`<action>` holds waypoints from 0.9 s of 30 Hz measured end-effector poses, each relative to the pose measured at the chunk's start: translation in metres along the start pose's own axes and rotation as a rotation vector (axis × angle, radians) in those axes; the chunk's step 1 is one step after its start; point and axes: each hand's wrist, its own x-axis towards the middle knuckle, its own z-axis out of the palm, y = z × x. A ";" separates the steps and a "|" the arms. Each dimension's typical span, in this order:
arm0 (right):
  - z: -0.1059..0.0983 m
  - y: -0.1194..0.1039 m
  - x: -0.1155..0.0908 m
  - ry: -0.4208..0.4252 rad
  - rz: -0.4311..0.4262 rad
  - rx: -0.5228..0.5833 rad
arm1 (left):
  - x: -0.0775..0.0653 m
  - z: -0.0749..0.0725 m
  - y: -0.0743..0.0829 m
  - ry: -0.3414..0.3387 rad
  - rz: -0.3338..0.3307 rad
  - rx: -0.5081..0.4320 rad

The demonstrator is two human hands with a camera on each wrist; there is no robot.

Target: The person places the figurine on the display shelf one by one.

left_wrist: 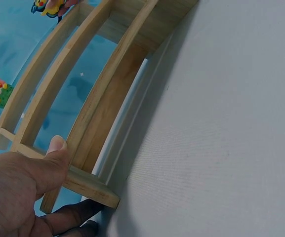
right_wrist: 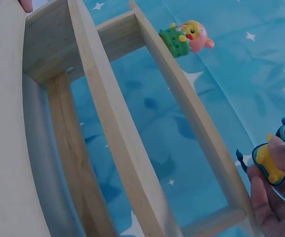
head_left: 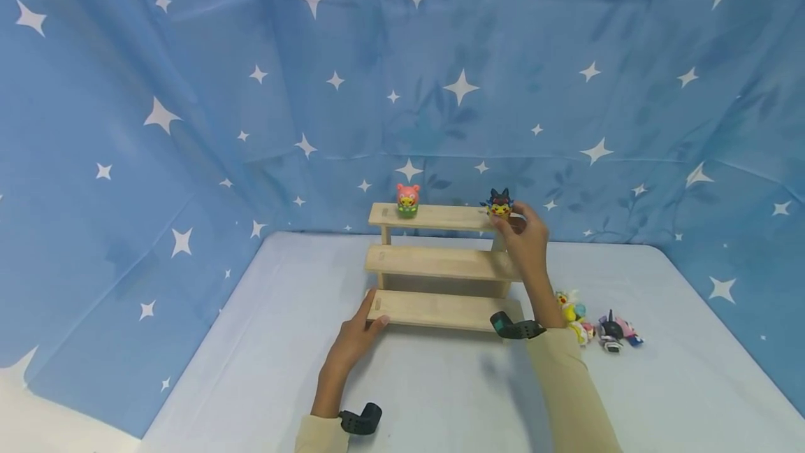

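Note:
A three-tier wooden display shelf (head_left: 440,262) stands on the table. At the right end of its top tier my right hand (head_left: 530,240) pinches a small yellow toy figure (head_left: 500,208) with a dark eared hood. In the right wrist view, the thumb and fingers grip the figure's yellow body (right_wrist: 266,163) just beside the top board. My left hand (head_left: 352,342) holds the left end of the bottom tier, thumb (left_wrist: 58,148) on the front side and other fingers around the end. Another figure (head_left: 407,203), pink-hooded with a green base, stands on the top tier's left part.
Several more small figures lie in a cluster on the white table (head_left: 629,397), right of the shelf: yellow ones (head_left: 574,313) and a black and pink group (head_left: 613,331). A blue star-patterned curtain (head_left: 402,54) hangs behind and at the sides.

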 end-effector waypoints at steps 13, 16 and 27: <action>0.008 0.002 0.007 0.026 -0.063 -0.133 | 0.000 0.000 0.000 0.000 0.012 -0.002; 0.009 0.002 0.007 0.023 -0.042 -0.136 | 0.000 0.000 -0.001 0.001 0.018 0.003; 0.014 -0.002 0.012 0.020 0.017 -0.173 | 0.000 0.001 -0.001 0.009 0.015 0.009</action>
